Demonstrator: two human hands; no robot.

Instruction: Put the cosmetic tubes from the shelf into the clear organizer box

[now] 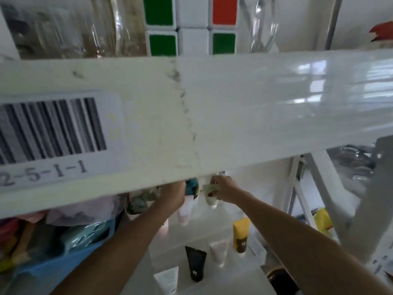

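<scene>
My right hand [223, 188] is up near the back of the lower shelf [261, 188], fingers pinched around a white tube [210, 198] that hangs cap-down from my grip. My left hand [173, 193] reaches in just beside it, half hidden behind the front edge of the upper shelf [212, 116], so I cannot tell how far it is open; a pale pink tube [184, 211] shows right below it, perhaps in its grasp. In the clear organizer box [258, 250] beneath my arms, a yellow tube [240, 234] stands toward the right wall, a black tube [195, 264] and another pale tube [219, 253] near the front.
</scene>
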